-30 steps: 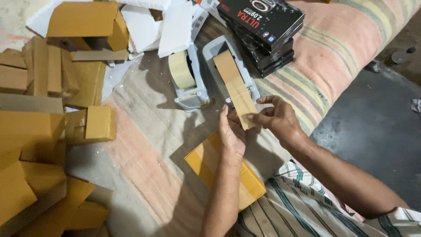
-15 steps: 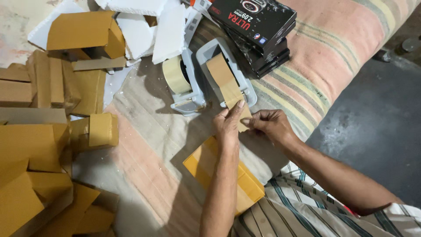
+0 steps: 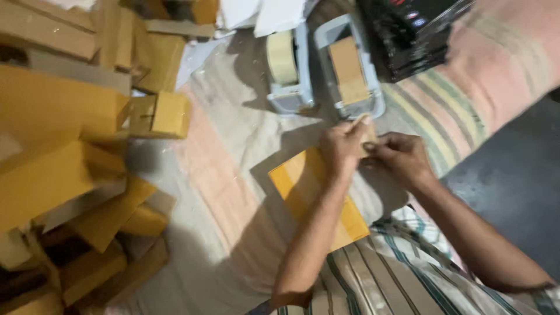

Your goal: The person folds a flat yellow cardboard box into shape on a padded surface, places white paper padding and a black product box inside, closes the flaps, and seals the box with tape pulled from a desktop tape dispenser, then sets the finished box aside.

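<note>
My left hand and my right hand meet over the cloth, both pinching a strip of brown packing tape that runs up to the grey tape dispenser. Under my left forearm lies a flat yellow cardboard sheet. A second grey dispenser with a pale tape roll stands just left of the first. The picture is motion-blurred.
Many folded yellow and brown cardboard boxes pile up on the left, one small box near the cloth. A stack of black boxes sits at top right on a striped pink mat. Dark floor lies right.
The tape strip that stood long between the dispenser and my hands is now shorter at my fingers. Both hands have drawn closer together. The camera view has shifted.
</note>
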`<state>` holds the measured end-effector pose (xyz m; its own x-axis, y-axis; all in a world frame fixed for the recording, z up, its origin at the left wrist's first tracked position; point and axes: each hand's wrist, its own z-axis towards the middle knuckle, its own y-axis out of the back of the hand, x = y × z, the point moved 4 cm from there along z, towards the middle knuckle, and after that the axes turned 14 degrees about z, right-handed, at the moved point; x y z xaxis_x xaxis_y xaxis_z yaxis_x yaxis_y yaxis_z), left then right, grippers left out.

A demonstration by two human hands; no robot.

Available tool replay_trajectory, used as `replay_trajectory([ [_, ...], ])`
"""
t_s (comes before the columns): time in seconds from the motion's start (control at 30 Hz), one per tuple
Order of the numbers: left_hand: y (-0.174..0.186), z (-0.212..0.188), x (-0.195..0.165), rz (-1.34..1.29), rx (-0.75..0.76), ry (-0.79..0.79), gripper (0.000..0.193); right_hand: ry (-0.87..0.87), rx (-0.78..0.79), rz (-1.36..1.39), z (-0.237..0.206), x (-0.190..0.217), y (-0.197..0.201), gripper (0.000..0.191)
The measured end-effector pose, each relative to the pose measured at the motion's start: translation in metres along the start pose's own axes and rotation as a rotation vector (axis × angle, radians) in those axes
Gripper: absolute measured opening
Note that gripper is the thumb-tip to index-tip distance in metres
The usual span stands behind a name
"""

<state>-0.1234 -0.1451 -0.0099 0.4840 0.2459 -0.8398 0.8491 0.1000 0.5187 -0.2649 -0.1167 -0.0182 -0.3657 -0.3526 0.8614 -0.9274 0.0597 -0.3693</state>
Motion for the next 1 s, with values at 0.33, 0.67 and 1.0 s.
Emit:
replay_trajectory([
  [0.33,0.091,-0.105,-0.011,0.118,-0.490,-0.402,0.024,0.097,0.297,-0.211,-0.030,0.011,-0.036,0.012],
  [0.67,0.160,-0.145,0.006,0.122,-0.795,-0.340,0.030,0.162,0.723,-0.149,-0.058,0.037,-0.137,0.036],
  [1.0,0.139,-0.116,0.041,0.638,-0.825,-0.212,0.033,0.543,0.654,-0.809,-0.020,0.040,-0.148,0.062],
])
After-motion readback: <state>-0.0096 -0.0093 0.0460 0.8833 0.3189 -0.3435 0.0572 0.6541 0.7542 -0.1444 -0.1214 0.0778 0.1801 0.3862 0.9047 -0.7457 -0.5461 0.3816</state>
